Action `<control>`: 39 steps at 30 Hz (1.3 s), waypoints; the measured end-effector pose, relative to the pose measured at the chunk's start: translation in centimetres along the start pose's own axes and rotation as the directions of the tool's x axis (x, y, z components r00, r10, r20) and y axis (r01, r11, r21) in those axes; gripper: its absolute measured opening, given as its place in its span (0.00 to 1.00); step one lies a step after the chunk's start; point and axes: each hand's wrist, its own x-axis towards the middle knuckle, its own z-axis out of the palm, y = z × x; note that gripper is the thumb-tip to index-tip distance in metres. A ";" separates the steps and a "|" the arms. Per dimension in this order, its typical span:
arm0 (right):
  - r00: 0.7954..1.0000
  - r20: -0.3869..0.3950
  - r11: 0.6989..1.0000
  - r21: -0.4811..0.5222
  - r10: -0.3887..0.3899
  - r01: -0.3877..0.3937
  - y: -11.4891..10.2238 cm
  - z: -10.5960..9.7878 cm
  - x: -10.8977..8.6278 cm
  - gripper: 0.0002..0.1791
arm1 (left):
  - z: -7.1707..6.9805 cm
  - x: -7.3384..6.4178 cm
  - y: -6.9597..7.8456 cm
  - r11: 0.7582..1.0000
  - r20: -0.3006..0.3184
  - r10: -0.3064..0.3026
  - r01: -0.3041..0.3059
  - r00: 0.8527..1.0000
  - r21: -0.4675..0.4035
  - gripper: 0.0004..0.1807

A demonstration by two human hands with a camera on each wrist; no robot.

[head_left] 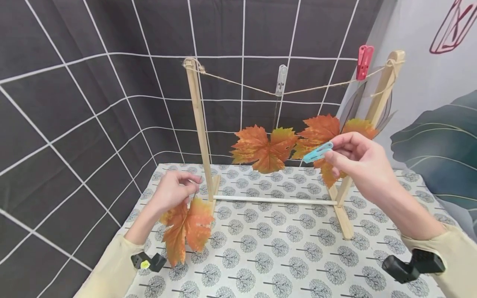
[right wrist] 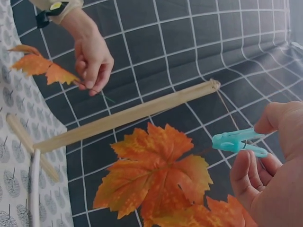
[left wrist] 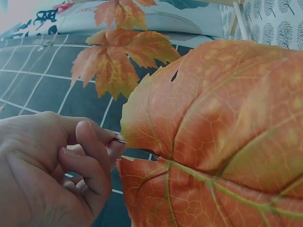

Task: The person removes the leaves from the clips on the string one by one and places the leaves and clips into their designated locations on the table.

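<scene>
My left hand (head_left: 175,189) pinches the thin stem of an orange maple-like leaf (head_left: 186,231), which hangs below the fingers beside the rack's left post. In the left wrist view this leaf (left wrist: 227,123) fills the right side. My right hand (head_left: 361,161) pinches a light blue clothespin (head_left: 318,152) by its handle ends, in front of the hanging leaves. The right wrist view shows the clothespin (right wrist: 236,142) with its nose pointing away from the fingers. A clear clothespin (head_left: 281,80) on the twine holds one leaf (head_left: 264,149) by its stem.
A wooden rack with a left post (head_left: 199,128), right post (head_left: 384,95) and white crossbar (head_left: 275,200) stands on the tree-print cloth (head_left: 257,244). Twine (head_left: 238,82) sags between the posts. A red clothespin (head_left: 364,62) sits near the right post, above another orange leaf (head_left: 322,130).
</scene>
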 end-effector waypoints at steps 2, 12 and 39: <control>1.000 -0.011 1.000 -0.001 0.003 -0.003 0.2 -0.2 -0.2 0.10 | 0.1 -0.1 -0.2 1.000 0.014 0.001 -0.001 1.000 -0.005 0.11; 0.999 -0.034 0.999 0.044 -0.016 0.018 1.3 -1.1 -1.3 0.09 | 0.9 -0.5 -0.8 1.000 0.050 0.003 -0.004 0.999 0.006 0.10; 0.998 -0.026 0.998 0.030 0.062 -0.061 5.2 -2.6 -4.6 0.14 | 3.6 -1.4 -3.1 0.997 0.098 -0.073 0.072 0.992 0.021 0.12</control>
